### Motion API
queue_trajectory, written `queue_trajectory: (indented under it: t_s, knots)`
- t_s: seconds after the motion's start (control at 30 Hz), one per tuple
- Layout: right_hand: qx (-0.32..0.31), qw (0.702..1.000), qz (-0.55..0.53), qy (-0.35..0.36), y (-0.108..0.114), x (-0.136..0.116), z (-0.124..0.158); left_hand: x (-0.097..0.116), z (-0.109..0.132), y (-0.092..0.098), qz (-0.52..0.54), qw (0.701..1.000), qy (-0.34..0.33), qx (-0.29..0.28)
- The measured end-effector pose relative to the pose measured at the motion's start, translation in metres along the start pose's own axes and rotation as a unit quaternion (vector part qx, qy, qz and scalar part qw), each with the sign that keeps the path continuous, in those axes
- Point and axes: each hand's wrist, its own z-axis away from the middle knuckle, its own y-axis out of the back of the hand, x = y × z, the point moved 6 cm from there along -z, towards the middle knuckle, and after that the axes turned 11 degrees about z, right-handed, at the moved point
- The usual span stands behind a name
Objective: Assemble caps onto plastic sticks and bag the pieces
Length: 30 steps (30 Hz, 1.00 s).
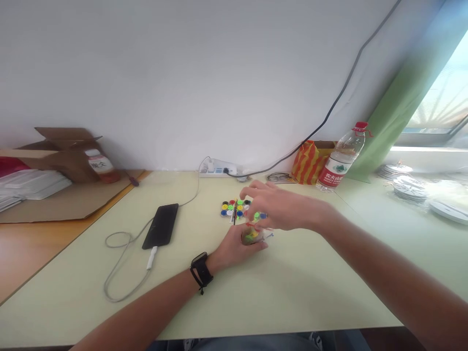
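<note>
My left hand (234,246), with a dark watch on its wrist, is wrapped round a small clear container or bag (253,237) of coloured bits. Red, yellow and green show in it, and a thin bluish piece sticks out at the right. Whether it is stiff or soft I cannot tell. Just above it is my right hand (272,204), palm down, its curved fingers apart and its thumb close to the top of the container. Beyond both hands stand small paint pots (224,207) with coloured lids, partly hidden by my right hand. A thin brush (235,212) lies across them.
A black phone (161,226) with a white charging cable (122,298) lies at left. Against the wall are a power strip (218,168), glasses (278,176), a striped bag (306,163) and a large water bottle (334,168). Cardboard (78,204) and a drink bottle (103,166) are far left.
</note>
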Motion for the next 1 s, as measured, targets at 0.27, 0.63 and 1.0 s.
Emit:
queue_trajectory:
  t_s: [0.27, 0.63, 1.0]
  knots:
    - [0.127, 0.974, -0.097, -0.158, 0.007, 0.01, 0.035, 0.003, -0.001, 0.003, -0.031, 0.999, -0.014, 0.024]
    - [-0.074, 0.949, -0.28, -0.122, -0.047, 0.009, 0.031, 0.01, 0.0, 0.001, -0.006, 1.0, -0.009, -0.01]
    - [-0.122, 0.954, -0.257, -0.097, -0.043, 0.013, 0.027, 0.009, 0.002, 0.0, 0.01, 1.0, -0.001, 0.002]
